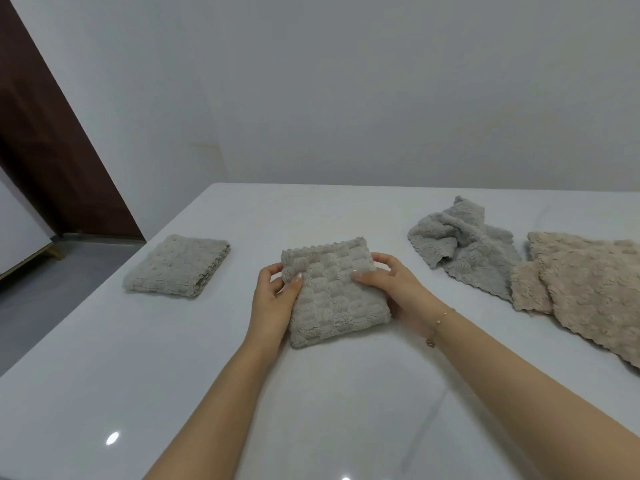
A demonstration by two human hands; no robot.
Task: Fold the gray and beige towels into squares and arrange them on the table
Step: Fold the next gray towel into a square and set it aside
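Left hand [273,299] and right hand [391,289] each held grip on side edges of folded gray waffle-textured towel [336,292], thumbs on top, at centre of white glossy desk [104,375]. Second folded gray towel [178,266] lay well left. Crumpled gray towel [460,237] touched unfolded beige fleecy towel [585,282] at right.

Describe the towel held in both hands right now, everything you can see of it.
The held towel is a gray-beige plush cloth with a raised block pattern and a scalloped far edge. It is folded into a thick, roughly square pad, its near edge resting on the white table. The left hand grips its left side, thumb on top; the right hand grips its right side. It sits mid-table, apart from the other towels.
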